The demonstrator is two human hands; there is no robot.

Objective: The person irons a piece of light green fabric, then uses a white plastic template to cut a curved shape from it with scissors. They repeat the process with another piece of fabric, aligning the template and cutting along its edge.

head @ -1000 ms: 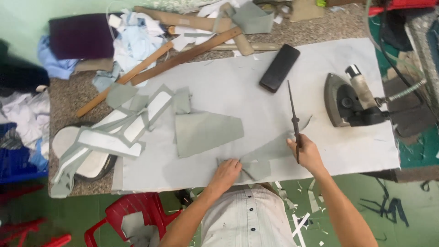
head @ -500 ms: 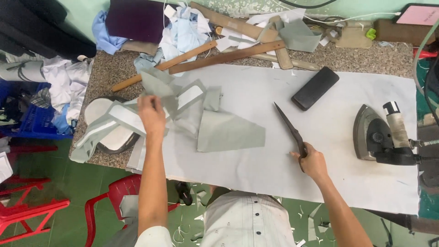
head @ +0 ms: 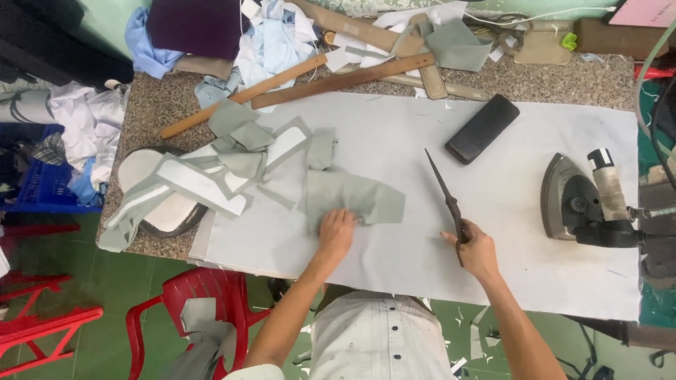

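My left hand (head: 336,232) presses on the near edge of a grey-green fabric piece (head: 366,197) that lies on the white cloth-covered table (head: 394,141). My right hand (head: 475,250) grips the handles of long dark scissors (head: 443,186), whose blades point away from me and are closed, to the right of the fabric. A pile of grey and white cut pieces (head: 225,169) lies left of the fabric, partly over a dark oval form.
A black rectangular block (head: 482,129) lies at the back centre. An iron (head: 581,200) rests on the right. Wooden rulers (head: 338,81) and fabric scraps crowd the far edge. A red plastic chair (head: 193,317) stands by my left leg.
My left hand has come back from the scrap pile on the left to the grey-green fabric piece in front of me. The right hand still holds the scissors, shifted slightly.
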